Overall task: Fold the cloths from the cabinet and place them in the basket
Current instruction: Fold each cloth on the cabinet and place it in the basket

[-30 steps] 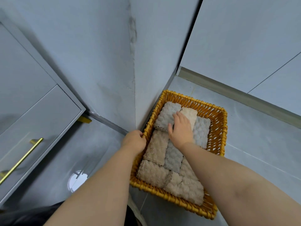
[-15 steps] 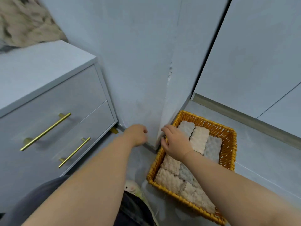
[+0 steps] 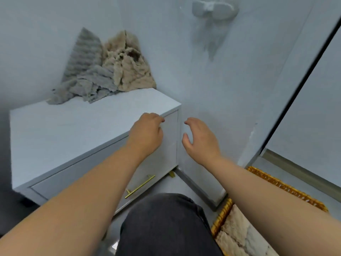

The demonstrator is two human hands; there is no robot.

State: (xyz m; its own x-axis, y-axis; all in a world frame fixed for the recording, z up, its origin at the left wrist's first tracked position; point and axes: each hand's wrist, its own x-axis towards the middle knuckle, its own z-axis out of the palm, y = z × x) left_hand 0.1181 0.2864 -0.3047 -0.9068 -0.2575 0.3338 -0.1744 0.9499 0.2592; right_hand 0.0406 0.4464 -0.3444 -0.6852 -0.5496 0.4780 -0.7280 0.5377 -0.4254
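**Q:** Where are the task's things located?

**A:** Two unfolded cloths are heaped at the back of the white cabinet (image 3: 73,130) top. A grey cloth (image 3: 86,71) is noted on the left, and a beige cloth (image 3: 127,65) touches it on the right. Both are propped against the wall, which is judged to be why the heap stands tall. Folded cloths (image 3: 234,230) are packed in the yellow wicker basket (image 3: 276,183) on the floor, low at right, beside a knee (image 3: 166,224).

**Q:** How are the hands held?

**A:** The left hand (image 3: 145,133) is raised over the cabinet's front right corner. Its fingers are loosely curled and nothing is held. The right hand (image 3: 200,139) is held just beside it, off the cabinet's side. Its fingers are spread and gently bent, with the thumb apart, and nothing is held. Both hands are aimed at the heap but are well apart from it.

**Q:** Why this posture?

**A:** A reach for the next cloth is inferred, with the fingers readied for a pinch. The bare front of the cabinet top is probably meant as the folding surface.

**Q:** Progress?

**A:** Only part of the basket is seen. Two cloths are judged left to fold.
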